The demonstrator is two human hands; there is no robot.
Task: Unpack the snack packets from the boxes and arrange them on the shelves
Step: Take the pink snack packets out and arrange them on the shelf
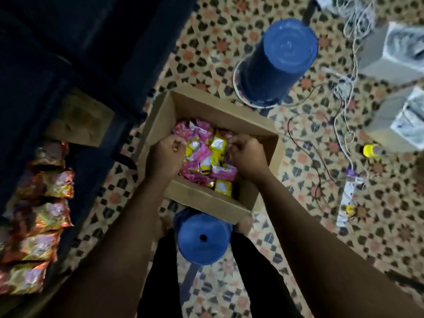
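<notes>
Shelf (13, 216): orange snack packets (43, 216) lined up, far left.
Left hand (164, 157): fingers curled, pinching packets in the box.
Box (195, 198): open, pink and yellow packets (206, 157) inside.
Right hand (249, 157): curled, gripping packets.

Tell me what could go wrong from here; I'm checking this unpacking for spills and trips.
1. The open brown cardboard box appears to rest on a small blue stool; both hands, left hand and right hand, dig into it, so it might tip.
2. The loose pink and yellow snack packets may slip out when grabbed.
3. The tangled white cables on the patterned floor could catch a foot.
</notes>
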